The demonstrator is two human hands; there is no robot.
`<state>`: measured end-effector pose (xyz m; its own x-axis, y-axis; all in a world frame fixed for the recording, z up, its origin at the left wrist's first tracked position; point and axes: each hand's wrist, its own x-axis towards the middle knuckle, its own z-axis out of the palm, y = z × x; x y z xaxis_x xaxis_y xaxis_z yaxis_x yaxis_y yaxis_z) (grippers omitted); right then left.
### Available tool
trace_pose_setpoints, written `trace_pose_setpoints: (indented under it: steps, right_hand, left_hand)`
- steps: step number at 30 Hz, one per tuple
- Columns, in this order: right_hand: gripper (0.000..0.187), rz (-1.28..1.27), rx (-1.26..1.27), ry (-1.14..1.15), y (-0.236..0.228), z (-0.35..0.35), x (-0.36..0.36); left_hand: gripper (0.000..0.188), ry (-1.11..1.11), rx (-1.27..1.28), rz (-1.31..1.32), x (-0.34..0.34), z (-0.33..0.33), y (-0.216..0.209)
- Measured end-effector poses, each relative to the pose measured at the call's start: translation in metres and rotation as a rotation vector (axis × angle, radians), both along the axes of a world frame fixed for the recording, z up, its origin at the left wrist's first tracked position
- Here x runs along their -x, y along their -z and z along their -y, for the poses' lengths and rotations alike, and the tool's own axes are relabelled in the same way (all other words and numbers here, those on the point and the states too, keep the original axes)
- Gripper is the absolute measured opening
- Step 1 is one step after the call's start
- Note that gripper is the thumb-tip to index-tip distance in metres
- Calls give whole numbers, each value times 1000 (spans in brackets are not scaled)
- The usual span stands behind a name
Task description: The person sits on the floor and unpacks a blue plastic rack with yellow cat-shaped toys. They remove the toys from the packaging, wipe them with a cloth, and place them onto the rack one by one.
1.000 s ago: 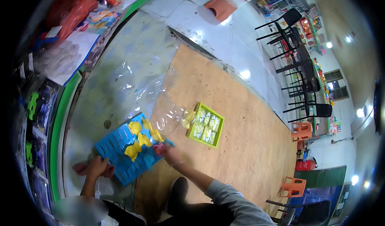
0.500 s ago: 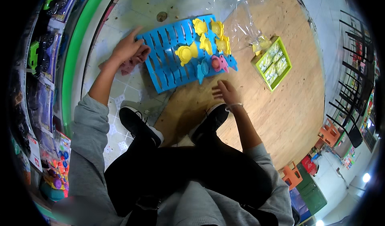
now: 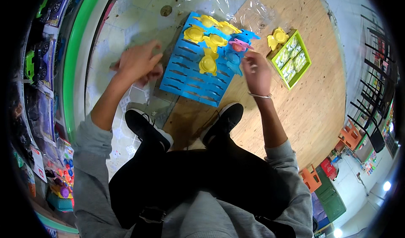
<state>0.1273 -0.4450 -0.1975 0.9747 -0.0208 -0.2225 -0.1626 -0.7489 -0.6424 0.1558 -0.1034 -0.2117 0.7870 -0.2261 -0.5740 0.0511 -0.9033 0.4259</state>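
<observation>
A blue slotted board [image 3: 185,75] lies tilted on the floor between my hands. Yellow animal-shaped toys [image 3: 207,64] with round domed middles stand or lie on its far part. Beside them at the right edge are a pink toy [image 3: 238,47] and light blue ones [image 3: 233,57]. My left hand [image 3: 139,63], left of the board, is closed on a reddish-brown cloth [image 3: 155,74] that shows under its fingers. Close to the board's right edge and the light blue toy, my right hand [image 3: 257,73] has loosely bent fingers, apart, with nothing visible in them.
A lime green box [image 3: 300,71] with small wrapped packets stands at the right, a yellow toy [image 3: 278,37] next to it. Crumpled clear plastic [image 3: 253,14] lies at the far side. Packaged toys [image 3: 40,65] line a shelf on the left. My shoes [image 3: 145,126] stand near the board.
The board has turned counterclockwise, so its toy-bearing end now points away from me. My right hand has moved up and right. My left hand has come off the board's edge with the cloth.
</observation>
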Motion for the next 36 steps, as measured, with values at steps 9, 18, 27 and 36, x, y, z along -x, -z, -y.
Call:
trace_pose_setpoints:
  steps: [9,18,27,36]
  right_hand:
    - [23,422,216,-513,29,-53,-38]
    - [14,238,99,-308,26,-36,-71]
    - [14,261,235,-296,32,-46,-78]
    - [14,218,49,-143,32,-40,-71]
  left_hand:
    - [30,396,236,638,-50,57,36]
    - [19,261,319,678,-76,70,42]
    - [24,338,275,783,-90,78,48]
    - [30,107,367,603,-89,74,64]
